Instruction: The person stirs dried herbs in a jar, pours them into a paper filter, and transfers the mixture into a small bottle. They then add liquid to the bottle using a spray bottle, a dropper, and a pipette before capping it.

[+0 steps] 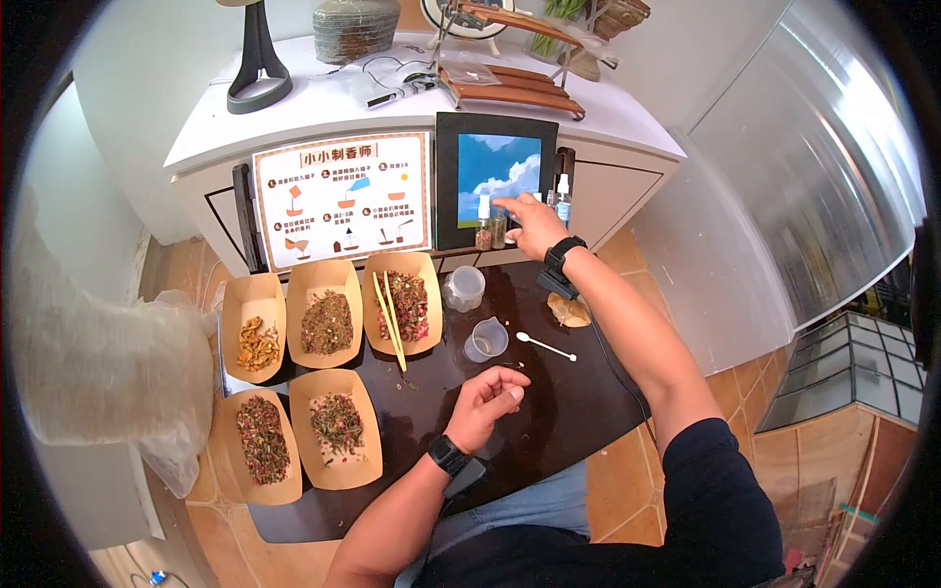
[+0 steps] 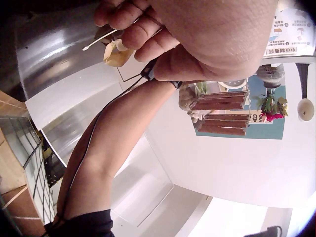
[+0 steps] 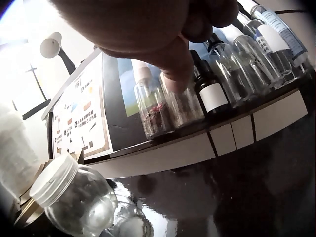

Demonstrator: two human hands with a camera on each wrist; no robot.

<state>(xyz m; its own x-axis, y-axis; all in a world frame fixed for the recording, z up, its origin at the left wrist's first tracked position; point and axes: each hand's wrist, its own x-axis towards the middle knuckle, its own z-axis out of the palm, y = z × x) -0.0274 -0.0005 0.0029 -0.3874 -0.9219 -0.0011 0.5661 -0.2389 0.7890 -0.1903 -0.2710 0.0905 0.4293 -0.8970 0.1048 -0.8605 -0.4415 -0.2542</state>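
My right hand (image 1: 537,227) is at the row of small bottles, its thumb and a finger pinching the upper part of a clear bottle (image 3: 185,109) with dried material inside. Beside that bottle stands a spray bottle (image 3: 154,114) with reddish bits in it; on the other side is a dark dropper bottle (image 3: 212,96). In the right wrist view the hand (image 3: 143,29) covers the pinched bottle's top. Loosely curled and holding nothing, my left hand (image 1: 482,407) hangs over the dark table, nearest to an empty plastic cup (image 1: 486,340); the left wrist view shows its fingers bent (image 2: 143,34).
Card trays of dried plants (image 1: 326,323) stand on the left, yellow tweezers (image 1: 390,314) across one. A lidded jar (image 1: 465,289), a white spoon (image 1: 545,346) and a crumpled yellowish piece (image 1: 569,311) lie farther right. An instruction sheet (image 1: 343,201) and a framed picture (image 1: 498,176) stand behind.
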